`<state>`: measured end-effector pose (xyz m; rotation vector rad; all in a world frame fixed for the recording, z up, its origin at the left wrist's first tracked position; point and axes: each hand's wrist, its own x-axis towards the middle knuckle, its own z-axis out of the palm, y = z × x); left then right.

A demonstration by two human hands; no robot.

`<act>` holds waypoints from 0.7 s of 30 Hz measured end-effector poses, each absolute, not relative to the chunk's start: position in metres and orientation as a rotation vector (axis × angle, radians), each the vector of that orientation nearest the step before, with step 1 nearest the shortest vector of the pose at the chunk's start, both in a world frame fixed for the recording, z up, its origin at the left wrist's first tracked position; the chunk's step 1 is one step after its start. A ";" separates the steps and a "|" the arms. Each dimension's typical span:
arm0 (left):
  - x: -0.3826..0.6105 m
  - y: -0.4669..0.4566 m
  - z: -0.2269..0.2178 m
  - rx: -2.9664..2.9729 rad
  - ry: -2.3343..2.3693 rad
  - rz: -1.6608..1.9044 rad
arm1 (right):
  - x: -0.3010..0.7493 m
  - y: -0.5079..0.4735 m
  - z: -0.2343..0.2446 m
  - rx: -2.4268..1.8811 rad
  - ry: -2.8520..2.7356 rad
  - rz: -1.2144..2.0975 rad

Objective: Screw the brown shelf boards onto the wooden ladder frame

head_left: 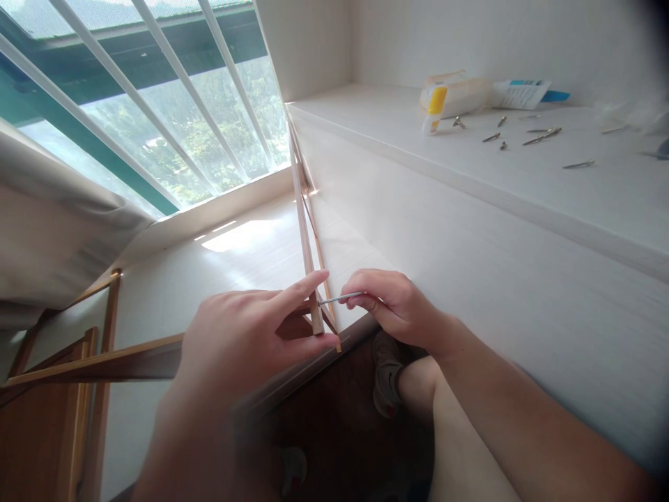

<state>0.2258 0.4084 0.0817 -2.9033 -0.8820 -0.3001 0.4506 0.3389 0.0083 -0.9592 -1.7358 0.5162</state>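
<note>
Wooden slat stood at the heart of the scene, just below the middle of the view, its near end at the dial's centre and its length running off toward twelve o'clock. The left hand, at nine, held this end between two digits, one across the slat and the other just beneath its tip; whether the remaining fingers were curled or straight, I could not tell. At three, the right hand pinched a thin metal rod between thumb and forefinger, its other fingers folded in. The rod's far tip met the slat's face near the end, between the left hand's two digits; the exact contact was too small to make out.

A second wooden strip ran close along the slat's right side. Around nine stood more wooden framework, resting by a pale ledge. A curtain hung at ten, and a barred window filled eleven, greenery showing beyond.

Toward one and two stretched a white shelf. On it, at one, stood a small bottle with a yellow cap, beside a pale packet; loose metal screws lay scattered nearer two. Between four and five, a shod foot rested on the dark floor.
</note>
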 end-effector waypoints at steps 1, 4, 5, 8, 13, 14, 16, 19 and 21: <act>0.226 0.408 0.082 -2.902 -0.883 -0.304 | 0.451 0.339 0.008 -0.959 -1.748 0.495; 0.226 0.408 0.081 -2.892 -0.883 -0.306 | 0.454 0.341 0.008 -0.962 -1.770 0.420; 0.226 0.409 0.081 -2.889 -0.879 -0.300 | 0.454 0.342 0.008 -0.956 -1.776 0.396; 0.226 0.409 0.081 -2.866 -0.858 -0.284 | 0.456 0.344 0.008 -0.932 -1.798 0.323; 0.226 0.409 0.080 -2.826 -0.842 -0.303 | 0.457 0.344 0.006 -0.944 -1.789 0.117; 0.226 0.408 0.080 -2.826 -0.837 -0.307 | 0.457 0.344 0.005 -0.951 -1.783 0.079; 0.226 0.408 0.079 -2.830 -0.832 -0.314 | 0.457 0.345 0.003 -0.960 -1.775 0.026; 0.226 0.409 0.079 -2.844 -0.835 -0.312 | 0.456 0.346 0.000 -0.949 -1.762 -0.002; 0.225 0.409 0.079 -2.851 -0.839 -0.309 | 0.456 0.347 0.000 -0.938 -1.750 -0.004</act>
